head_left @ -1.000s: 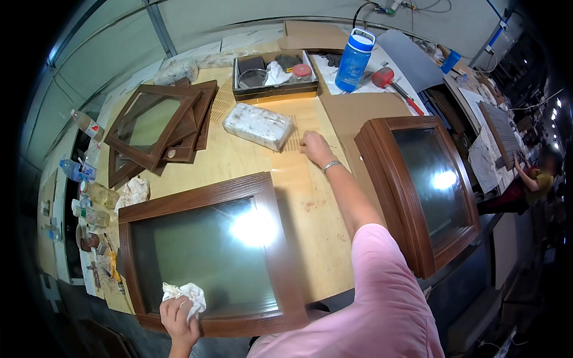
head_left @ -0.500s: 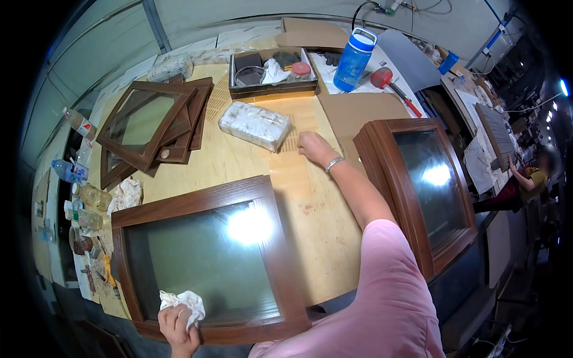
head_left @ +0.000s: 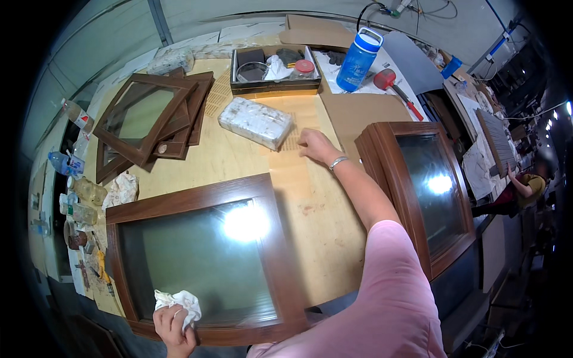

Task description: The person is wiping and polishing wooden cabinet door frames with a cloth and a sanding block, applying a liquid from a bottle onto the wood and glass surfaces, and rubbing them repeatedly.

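Note:
My left hand (head_left: pixel 173 329) is closed round a crumpled white cloth (head_left: pixel 190 303), which lies against the glass at the near left corner of a brown wood-framed glass door panel (head_left: pixel 197 268). The panel lies flat on the pale wooden table in front of me. My right hand (head_left: pixel 317 147), with a bracelet on the wrist, rests on the table with curled fingers; whether anything is in them is hidden. Just left of that hand is a white, stained, wrapped block (head_left: pixel 255 122). To its right stands a stack of similar glass-fronted wooden panels (head_left: pixel 427 185).
Smaller glazed frames (head_left: pixel 143 119) lie stacked at the far left. Bottles and jars (head_left: pixel 86 191) line the left edge. Behind the block are a box of supplies (head_left: pixel 274 86), a blue bottle (head_left: pixel 358 59) and a red-headed mallet (head_left: pixel 394 86). A person (head_left: pixel 525 185) works at the far right.
My left hand and the cloth have shifted slightly left in the picture, as has the panel beneath them. My right hand stays by the block, its fingers still curled.

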A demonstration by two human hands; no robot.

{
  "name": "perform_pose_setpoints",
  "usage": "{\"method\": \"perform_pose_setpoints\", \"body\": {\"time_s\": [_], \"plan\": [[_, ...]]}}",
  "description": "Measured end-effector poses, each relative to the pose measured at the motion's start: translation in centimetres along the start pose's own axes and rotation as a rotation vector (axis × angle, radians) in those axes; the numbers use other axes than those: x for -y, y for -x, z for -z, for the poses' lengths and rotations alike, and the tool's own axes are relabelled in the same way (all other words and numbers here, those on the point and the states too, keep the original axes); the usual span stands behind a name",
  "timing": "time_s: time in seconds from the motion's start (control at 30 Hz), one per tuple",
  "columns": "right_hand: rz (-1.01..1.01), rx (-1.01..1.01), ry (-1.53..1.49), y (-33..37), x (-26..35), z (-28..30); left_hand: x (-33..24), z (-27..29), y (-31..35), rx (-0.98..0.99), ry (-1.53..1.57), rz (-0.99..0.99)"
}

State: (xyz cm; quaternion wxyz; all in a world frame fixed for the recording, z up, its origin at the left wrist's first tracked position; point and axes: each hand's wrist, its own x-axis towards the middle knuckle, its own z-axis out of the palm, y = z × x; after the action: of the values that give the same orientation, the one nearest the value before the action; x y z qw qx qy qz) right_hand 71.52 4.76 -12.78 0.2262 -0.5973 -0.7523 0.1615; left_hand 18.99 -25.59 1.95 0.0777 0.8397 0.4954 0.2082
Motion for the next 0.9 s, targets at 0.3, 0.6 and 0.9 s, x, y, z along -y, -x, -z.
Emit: {"method": "perform_pose_setpoints", "body": {"time_s": [0.3, 0.6, 0.9], "plan": [[0.056, -0.054, 0.091, -0.5, -1.0, -1.3, -0.3, -0.1, -0.5, 0.001, -0.016, -0.013], [0.272, -0.104, 0.318, 0.3, -1.0, -1.9, -0.6, -0.2, -0.5, 0.0, -0.024, -0.009], [0.183, -0.247, 0.262, 0.7, -0.8, -2.9, -0.7, -0.2, -0.6, 0.01, -0.023, -0.009]]}}
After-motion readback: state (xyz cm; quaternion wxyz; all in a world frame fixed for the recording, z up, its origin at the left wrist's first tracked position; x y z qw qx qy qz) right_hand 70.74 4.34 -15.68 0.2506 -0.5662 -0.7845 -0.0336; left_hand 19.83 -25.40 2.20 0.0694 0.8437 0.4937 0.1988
